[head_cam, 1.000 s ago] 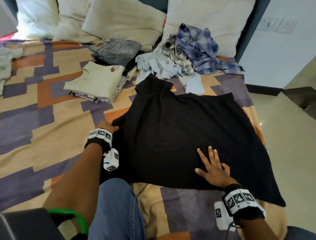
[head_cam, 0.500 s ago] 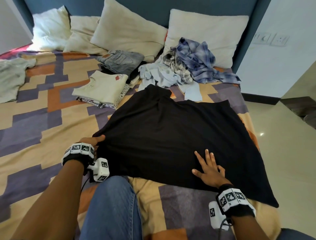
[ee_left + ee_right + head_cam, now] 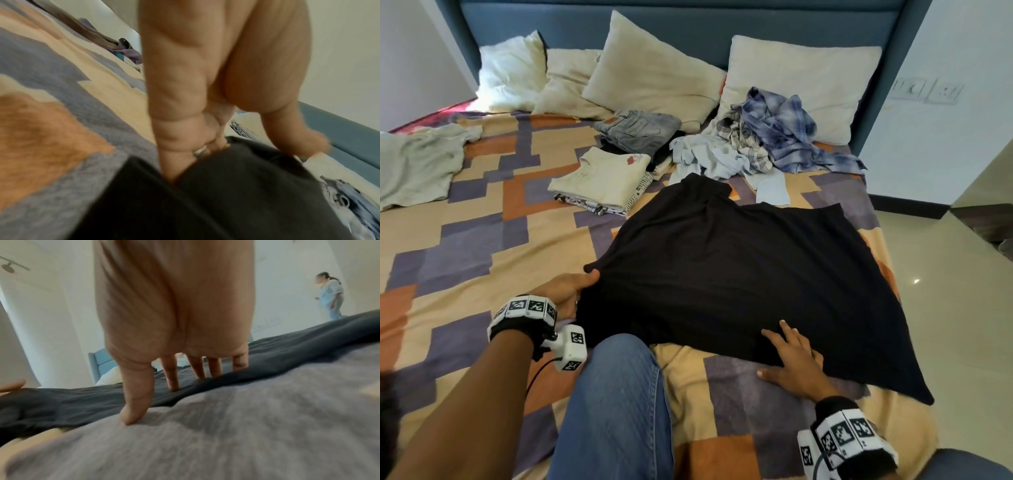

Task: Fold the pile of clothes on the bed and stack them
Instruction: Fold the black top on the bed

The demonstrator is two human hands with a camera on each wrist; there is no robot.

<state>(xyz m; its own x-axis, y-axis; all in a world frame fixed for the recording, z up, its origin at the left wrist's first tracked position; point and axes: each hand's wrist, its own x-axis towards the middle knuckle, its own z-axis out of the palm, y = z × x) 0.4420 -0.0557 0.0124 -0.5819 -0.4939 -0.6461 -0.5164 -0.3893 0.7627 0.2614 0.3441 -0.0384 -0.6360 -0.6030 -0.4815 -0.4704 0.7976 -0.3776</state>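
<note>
A black garment [image 3: 739,274] lies spread flat on the patterned bedspread [image 3: 482,240]. My left hand [image 3: 571,287] grips its left edge, fingers tucked under the black fabric [image 3: 236,194] and thumb on top. My right hand [image 3: 789,359] lies flat with straight fingers [image 3: 172,374] on the garment's near edge [image 3: 267,356], thumb on the bedspread [image 3: 226,426]. A folded stack [image 3: 602,178] topped by a cream shirt sits behind on the left, with folded grey jeans [image 3: 640,130] beyond. An unfolded pile of plaid and pale blue shirts [image 3: 767,144] lies by the pillows.
Several pillows [image 3: 654,82] lean on the blue headboard. A pale green garment [image 3: 417,161] lies at the bed's far left. My knee in blue jeans [image 3: 616,404] rests on the bed's near edge. The tiled floor [image 3: 955,308] is to the right, where another person [image 3: 331,296] stands.
My left hand has drawn the black garment's left edge outward to the left. My right hand has stayed flat on the near edge. The head view has tilted up.
</note>
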